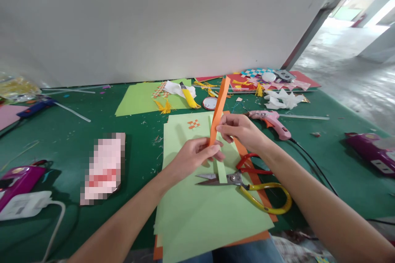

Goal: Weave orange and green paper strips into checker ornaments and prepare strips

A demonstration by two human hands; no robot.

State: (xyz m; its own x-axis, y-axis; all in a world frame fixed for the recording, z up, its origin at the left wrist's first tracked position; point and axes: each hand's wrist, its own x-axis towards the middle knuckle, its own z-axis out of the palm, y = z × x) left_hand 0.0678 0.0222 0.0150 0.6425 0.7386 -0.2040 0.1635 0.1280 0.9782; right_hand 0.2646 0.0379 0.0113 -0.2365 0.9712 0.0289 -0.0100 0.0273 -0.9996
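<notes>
An orange paper strip [220, 100] stands nearly upright between my hands. My left hand [200, 151] pinches its lower end, and my right hand [236, 127] grips it a little higher by the edge. Beneath them lies a stack of light green paper sheets [191, 213], with orange paper showing at its borders. A pale green strip [221, 171] runs under my hands and across the scissors. Those scissors [236, 178], with one red and one yellow handle, rest on the sheets with blades slightly apart. Near the stack's top sits a small orange-and-white woven paper piece [194, 124].
A pink glue gun [271, 121] with a black cord lies to the right. Toward the back are a yellow utility knife [189, 95], yellow tassels [163, 107] and crumpled tissue [283, 99]. A blurred-out pink object [105, 168] and a white charger [26, 205] lie left.
</notes>
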